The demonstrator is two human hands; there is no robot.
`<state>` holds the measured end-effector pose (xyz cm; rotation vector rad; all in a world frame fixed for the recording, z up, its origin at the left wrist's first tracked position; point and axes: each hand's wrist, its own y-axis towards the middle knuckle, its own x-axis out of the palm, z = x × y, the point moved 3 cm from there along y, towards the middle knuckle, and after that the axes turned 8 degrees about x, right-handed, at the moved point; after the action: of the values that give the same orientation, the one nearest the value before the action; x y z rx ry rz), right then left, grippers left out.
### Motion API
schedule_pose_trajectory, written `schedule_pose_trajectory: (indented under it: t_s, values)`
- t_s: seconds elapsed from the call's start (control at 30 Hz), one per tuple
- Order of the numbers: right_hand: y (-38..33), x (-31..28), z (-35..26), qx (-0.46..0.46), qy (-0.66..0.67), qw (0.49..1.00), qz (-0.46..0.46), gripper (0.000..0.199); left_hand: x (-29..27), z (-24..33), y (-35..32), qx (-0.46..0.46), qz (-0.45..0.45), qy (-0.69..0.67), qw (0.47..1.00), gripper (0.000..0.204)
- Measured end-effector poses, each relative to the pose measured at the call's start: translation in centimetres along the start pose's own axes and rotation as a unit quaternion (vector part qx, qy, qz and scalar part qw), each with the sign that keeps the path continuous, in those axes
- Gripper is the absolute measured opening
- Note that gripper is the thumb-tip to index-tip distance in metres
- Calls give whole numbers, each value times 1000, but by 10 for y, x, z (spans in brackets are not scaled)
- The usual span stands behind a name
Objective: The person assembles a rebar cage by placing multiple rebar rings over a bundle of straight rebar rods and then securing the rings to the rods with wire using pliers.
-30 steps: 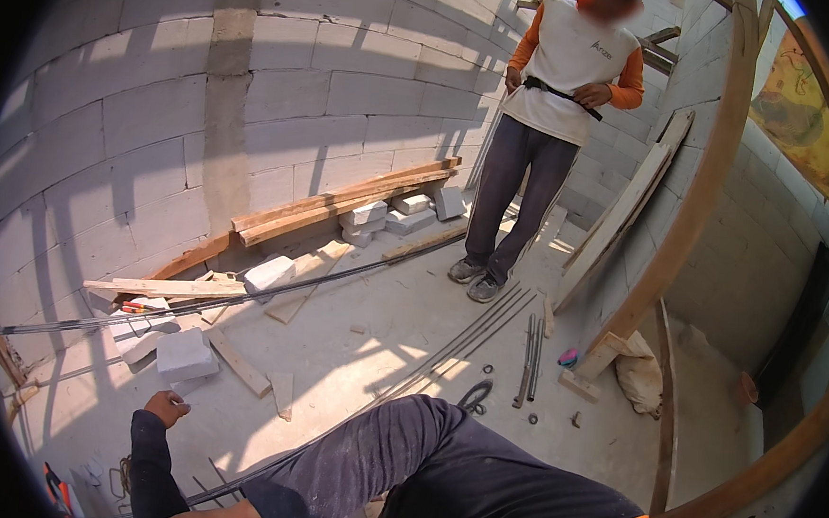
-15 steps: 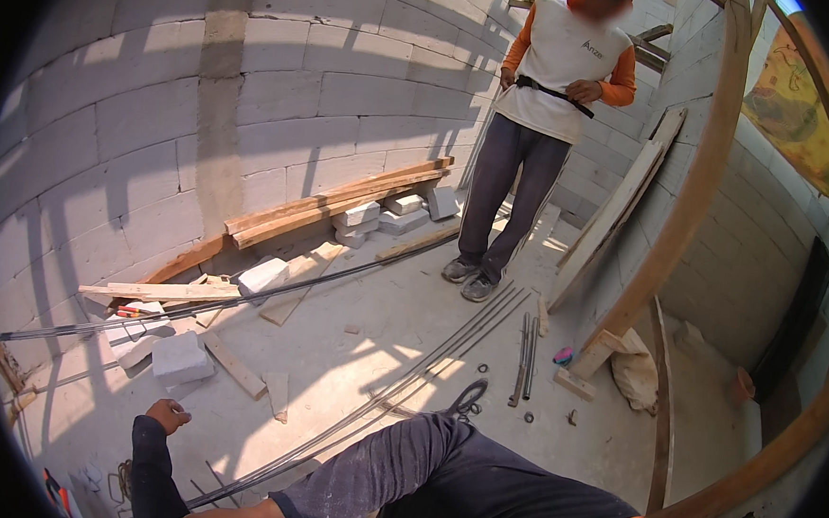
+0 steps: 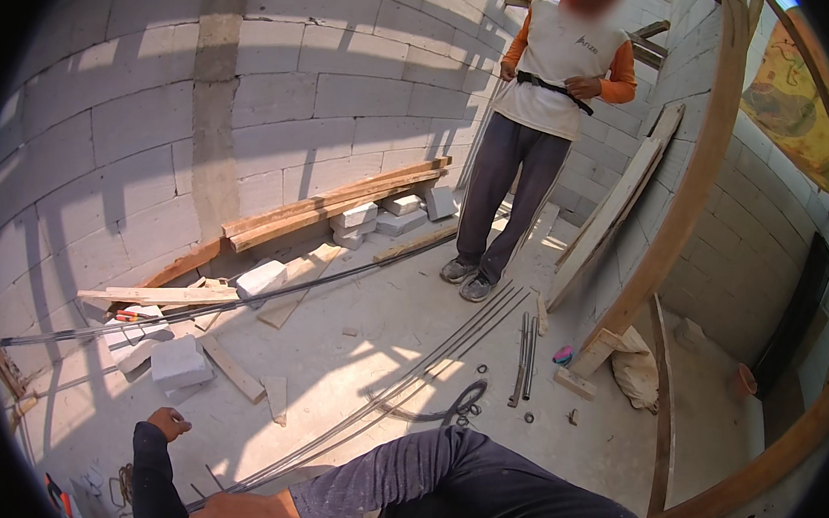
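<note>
My left hand (image 3: pixel 169 423), below a black sleeve, is held with curled fingers near a white block (image 3: pixel 181 362); whatever may be inside it is hidden. Low in the picture, what appears to be my right hand (image 3: pixel 249 513) comes out of a dark grey sleeve, its fingers out of sight. Long thin metal rods (image 3: pixel 367 410) run across the floor and pass behind this hand. Beyond my bent right arm lies a dark loop of cable or hose (image 3: pixel 468 395). A red-handled tool (image 3: pixel 58 496) and some bent wire (image 3: pixel 126 481) lie close to my left forearm.
A co-worker (image 3: pixel 525 161) stands ahead, both hands at a black belt. Wooden beams (image 3: pixel 342 202) and white blocks line the left wall. Another rod bundle (image 3: pixel 357 273) crosses in front of them. Short pipes (image 3: pixel 530 359), a sack (image 3: pixel 634 369) and a wooden post (image 3: pixel 683 218) are to the right.
My right hand and forearm have shifted slightly up and right, showing more of the dark loop. My left hand stays almost in place. The co-worker's head has tipped down.
</note>
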<state>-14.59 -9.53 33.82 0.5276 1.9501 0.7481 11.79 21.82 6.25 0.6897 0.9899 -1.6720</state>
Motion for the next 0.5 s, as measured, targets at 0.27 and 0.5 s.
schedule_pose_trajectory:
  t_s: [0.27,0.5]
  values:
    - [-5,3,20,15,-15,988,-153,27,5,31,3,34,-16,-58,998,41]
    - [4,4,7,-23,12,999,23,30,5,-32,-26,-44,-70,-29,996,44]
